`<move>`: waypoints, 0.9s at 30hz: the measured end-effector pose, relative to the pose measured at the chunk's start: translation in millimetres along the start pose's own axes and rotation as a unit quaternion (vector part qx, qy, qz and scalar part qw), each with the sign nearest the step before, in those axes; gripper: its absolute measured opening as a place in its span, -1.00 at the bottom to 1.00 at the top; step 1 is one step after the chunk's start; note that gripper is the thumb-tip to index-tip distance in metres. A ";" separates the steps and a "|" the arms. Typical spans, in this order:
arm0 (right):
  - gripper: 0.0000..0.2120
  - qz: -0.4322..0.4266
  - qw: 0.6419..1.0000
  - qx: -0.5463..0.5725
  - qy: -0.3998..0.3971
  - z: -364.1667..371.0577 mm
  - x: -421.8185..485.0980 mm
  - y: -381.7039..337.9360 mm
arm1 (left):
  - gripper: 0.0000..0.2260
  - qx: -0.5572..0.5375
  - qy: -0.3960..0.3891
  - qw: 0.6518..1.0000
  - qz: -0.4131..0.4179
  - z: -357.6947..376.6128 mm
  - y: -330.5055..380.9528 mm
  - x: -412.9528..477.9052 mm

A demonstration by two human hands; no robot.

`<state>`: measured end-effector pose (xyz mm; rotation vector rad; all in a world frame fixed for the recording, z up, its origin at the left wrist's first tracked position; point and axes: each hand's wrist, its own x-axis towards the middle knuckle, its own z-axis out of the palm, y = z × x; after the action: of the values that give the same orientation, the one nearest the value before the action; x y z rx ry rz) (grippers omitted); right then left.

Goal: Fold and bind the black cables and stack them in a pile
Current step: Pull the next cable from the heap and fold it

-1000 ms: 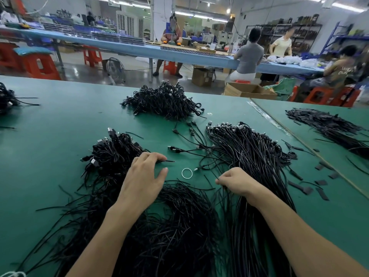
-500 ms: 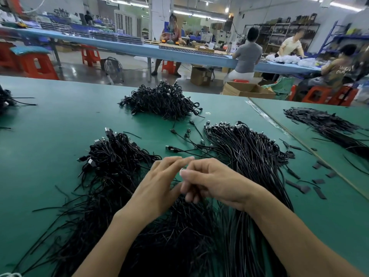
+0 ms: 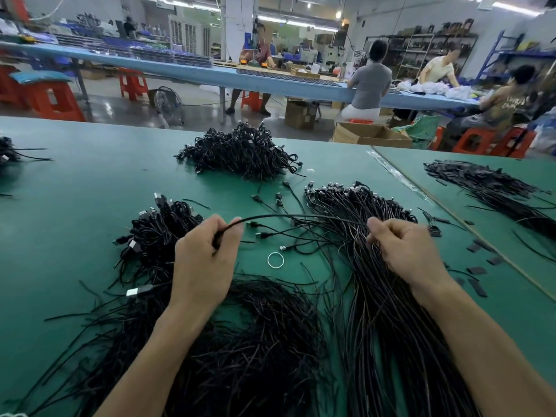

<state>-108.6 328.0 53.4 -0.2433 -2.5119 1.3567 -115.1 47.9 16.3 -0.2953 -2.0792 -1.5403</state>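
Cable between left hand, right hand

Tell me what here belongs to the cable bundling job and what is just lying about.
In the job: thin black cable gripped by left hand and right hand; heap of loose black cables; pile of bound black cables; small white ring, likely a binder.
Lying about: brown cardboard box; round floor fan; red plastic stools.

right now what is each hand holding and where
One black cable, stretched between both: the left hand grips it near one end, the right hand pinches it further along.
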 end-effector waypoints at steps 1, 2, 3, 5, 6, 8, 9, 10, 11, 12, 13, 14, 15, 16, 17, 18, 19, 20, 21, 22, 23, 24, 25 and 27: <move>-0.76 -0.019 0.997 -0.059 -0.036 0.8 0.2 2.8 | -0.60 0.022 -0.027 0.999 0.000 0.7 1.5 -1.5; -0.83 -0.040 0.991 -0.104 -0.076 4.2 -2.0 1.6 | -0.59 0.044 -0.061 0.997 -0.003 2.2 2.6 -3.2; -0.86 -0.060 0.982 -0.138 -0.114 9.5 -5.6 -1.4 | -0.57 0.061 -0.098 0.993 -0.008 3.9 3.5 -5.3; -0.60 -0.121 0.959 -0.192 -0.168 21.1 -12.8 -8.0 | -0.56 0.075 -0.166 0.983 -0.019 7.0 6.7 -9.8; -0.45 -0.156 0.950 -0.202 -0.181 26.7 -16.4 -12.0 | -0.57 0.084 -0.196 0.977 -0.024 7.7 7.9 -11.2; -0.38 -0.201 0.947 -0.154 -0.198 35.0 -24.6 -21.2 | -0.59 0.128 -0.242 0.961 -0.033 8.0 9.0 -13.0; -0.43 -0.205 0.950 -0.108 -0.208 37.8 -28.0 -25.7 | -0.60 0.160 -0.257 0.952 -0.036 7.7 8.1 -13.2; -0.50 -0.210 0.951 -0.072 -0.216 40.1 -30.9 -30.6 | -0.62 0.187 -0.268 0.944 -0.041 7.5 7.4 -13.1; -0.58 -0.224 0.949 -0.058 -0.215 42.1 -33.4 -35.7 | -0.63 0.202 -0.275 0.939 -0.045 7.3 6.8 -12.8; -0.65 -0.248 0.945 -0.057 -0.207 43.9 -34.4 -39.1 | -0.66 0.205 -0.280 0.937 -0.045 7.5 6.8 -12.5; -0.68 -0.273 0.940 -0.060 -0.196 45.5 -35.6 -42.5 | -0.68 0.198 -0.282 0.938 -0.042 7.7 7.4 -12.5; -0.69 -0.287 0.940 -0.058 -0.177 46.1 -37.0 -46.1 | -0.68 0.183 -0.282 0.941 -0.039 7.8 8.4 -12.4; -0.71 -0.284 0.946 -0.046 -0.150 45.0 -37.4 -48.2 | -0.65 0.158 -0.280 0.946 -0.039 7.5 9.6 -12.2; -0.72 -0.268 0.956 -0.023 -0.117 42.8 -35.9 -49.2 | -0.59 0.127 -0.282 0.950 -0.045 6.7 10.9 -12.0; -0.71 -0.242 0.967 0.004 -0.079 40.1 -33.2 -49.7 | -0.53 0.094 -0.292 0.950 -0.054 5.1 13.1 -11.5; -0.70 -0.211 0.976 0.038 -0.042 37.4 -29.6 -49.7 | -0.49 0.058 -0.313 0.946 -0.064 3.5 16.0 -10.9; -0.68 -0.177 0.981 0.074 -0.013 35.7 -26.3 -50.6 | -0.47 0.017 -0.345 0.936 -0.072 2.6 19.3 -10.8; -0.68 -0.143 0.984 0.108 0.000 36.0 -23.1 -52.1 | -0.46 -0.030 -0.384 0.919 -0.079 2.6 23.3 -11.6; -0.69 -0.112 0.985 0.134 -0.009 38.4 -22.0 -54.4 | -0.47 -0.085 -0.422 0.898 -0.090 2.9 28.0 -13.4; -0.70 -0.096 0.986 0.136 -0.031 42.8 -23.1 -56.5 | -0.49 -0.146 -0.449 0.875 -0.105 3.3 32.7 -15.1; -0.70 -0.100 0.986 0.115 -0.060 48.3 -25.6 -57.3 | -0.51 -0.207 -0.460 0.855 -0.119 2.8 37.2 -16.5; -0.69 -0.117 0.985 0.084 -0.095 54.2 -29.9 -56.5 | -0.53 -0.263 -0.457 0.839 -0.133 1.6 41.1 -16.5; -0.67 -0.134 0.980 0.053 -0.139 60.0 -35.4 -55.4 | -0.54 -0.313 -0.443 0.827 -0.147 -0.3 43.5 -15.8; -0.60 -0.155 0.961 0.001 -0.228 67.4 -44.9 -52.5 | -0.57 -0.389 -0.385 0.820 -0.168 -2.1 44.6 -13.1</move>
<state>-88.4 233.6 55.0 0.5017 -2.7472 1.4061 -82.5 62.2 46.2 -1.0381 -1.9406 -2.8211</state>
